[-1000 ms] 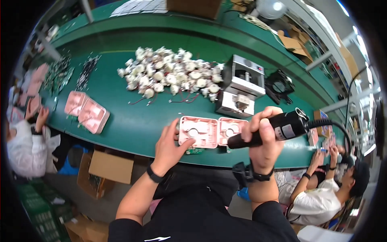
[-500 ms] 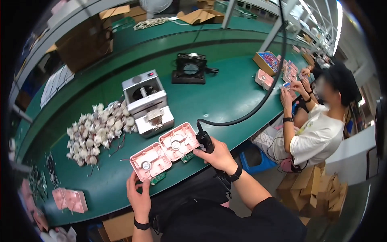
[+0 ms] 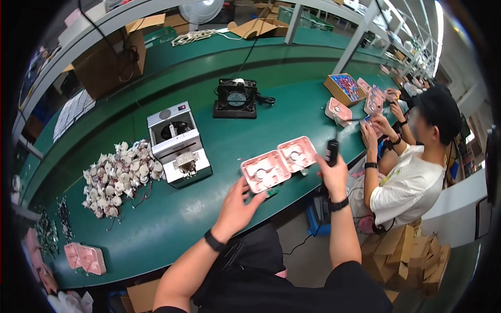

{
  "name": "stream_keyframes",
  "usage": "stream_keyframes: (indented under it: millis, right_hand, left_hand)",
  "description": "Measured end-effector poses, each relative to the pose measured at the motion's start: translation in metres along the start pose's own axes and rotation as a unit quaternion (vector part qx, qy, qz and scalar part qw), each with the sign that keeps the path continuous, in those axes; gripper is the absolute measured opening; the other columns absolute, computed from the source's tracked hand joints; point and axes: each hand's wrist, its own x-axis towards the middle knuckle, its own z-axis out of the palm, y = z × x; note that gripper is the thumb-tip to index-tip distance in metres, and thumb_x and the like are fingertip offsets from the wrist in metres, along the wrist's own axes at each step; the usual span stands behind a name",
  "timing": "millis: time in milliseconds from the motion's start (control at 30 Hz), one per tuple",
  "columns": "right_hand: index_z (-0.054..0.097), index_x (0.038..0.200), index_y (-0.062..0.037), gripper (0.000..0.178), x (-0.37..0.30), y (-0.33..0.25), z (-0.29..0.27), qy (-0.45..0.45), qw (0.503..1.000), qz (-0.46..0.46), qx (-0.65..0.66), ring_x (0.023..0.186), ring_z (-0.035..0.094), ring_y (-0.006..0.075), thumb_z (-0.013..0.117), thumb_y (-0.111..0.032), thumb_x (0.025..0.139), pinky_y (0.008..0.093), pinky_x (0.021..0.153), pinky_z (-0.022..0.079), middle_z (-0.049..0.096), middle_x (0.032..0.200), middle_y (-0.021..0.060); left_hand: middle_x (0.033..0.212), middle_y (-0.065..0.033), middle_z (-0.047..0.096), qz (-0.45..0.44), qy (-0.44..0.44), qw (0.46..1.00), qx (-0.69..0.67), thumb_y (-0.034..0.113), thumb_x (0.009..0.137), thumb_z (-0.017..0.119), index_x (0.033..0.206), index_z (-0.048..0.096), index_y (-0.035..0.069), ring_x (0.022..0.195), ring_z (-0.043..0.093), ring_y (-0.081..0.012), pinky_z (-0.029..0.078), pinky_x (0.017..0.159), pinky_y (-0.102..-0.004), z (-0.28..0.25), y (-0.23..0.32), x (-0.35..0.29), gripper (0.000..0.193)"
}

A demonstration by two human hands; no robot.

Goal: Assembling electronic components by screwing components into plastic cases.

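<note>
An opened pink plastic case (image 3: 265, 172) lies on the green bench in front of me, its two halves side by side with a small round part in each. My left hand (image 3: 237, 206) grips the near left corner of the case between thumb and fingers. A green circuit board (image 3: 272, 193) pokes out under the near edge, close to my left thumb. My right hand (image 3: 334, 175) is wrapped round a black electric screwdriver (image 3: 332, 151), held upright just right of the case. Its tip and cord are blurred.
Left of the case stands a grey machine (image 3: 180, 143) beside a pile of white round parts with wires (image 3: 117, 177). A small black fan (image 3: 236, 99) sits further back. Another pink case (image 3: 86, 258) lies far left. A co-worker (image 3: 412, 172) sits at right near a box of small parts (image 3: 347, 88).
The pink case has slid right and away from me along the bench, my left hand moving with it. My right hand has carried the screwdriver to the right, off the case's edge.
</note>
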Motion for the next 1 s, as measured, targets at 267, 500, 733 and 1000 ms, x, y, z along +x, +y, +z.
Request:
stream_keyframes:
  millis: [267,500,733,1000]
  right_hand:
    - [0.064,0.11,0.0021,0.028,-0.064,-0.017,-0.017,-0.017,0.986,-0.02,0.163,0.057,0.056,0.0106,0.075,-0.016,0.092,0.0243,0.054,0.043,0.062,0.081,0.0019]
    - [0.061,0.112,-0.0006,0.021,-0.101,-0.021,-0.02,-0.103,0.976,0.002,0.193,0.058,0.053,0.01,0.068,-0.01,0.095,0.0232,0.056,0.043,0.057,0.077,0.0026]
    - [0.054,0.112,-0.0015,0.021,-0.123,-0.04,0.03,-0.247,0.94,0.0,0.235,0.056,0.052,0.0112,0.065,-0.006,0.095,0.0243,0.053,0.044,0.054,0.077,0.0024]
    - [0.054,0.107,-0.0017,0.022,-0.142,-0.087,0.084,-0.324,0.92,-0.021,0.219,0.055,0.054,0.0121,0.066,-0.001,0.089,0.0247,0.051,0.044,0.054,0.076,0.0033]
  left_hand:
    - [0.137,-0.0245,0.055,0.034,-0.04,0.988,-0.148,0.034,0.092,0.073,0.146,0.038,-0.006,0.125,0.06,-0.0323,0.052,0.102,-0.0413,0.077,-0.001,0.049,0.076]
    - [0.135,-0.0218,0.056,0.067,0.034,0.996,-0.054,0.033,0.09,0.076,0.145,0.044,-0.002,0.118,0.062,-0.0313,0.053,0.097,-0.0401,0.017,0.0,0.001,0.072]
    - [0.122,-0.0168,0.064,0.095,0.317,0.928,0.172,0.021,0.087,0.076,0.126,0.062,0.0,0.108,0.065,-0.0314,0.053,0.094,-0.039,-0.191,-0.004,-0.115,0.046]
    - [0.123,-0.0217,0.063,-0.184,0.438,0.66,0.582,0.006,0.085,0.061,0.13,0.057,0.005,0.117,0.059,-0.0406,0.05,0.098,-0.0466,-0.43,-0.091,-0.287,0.045]
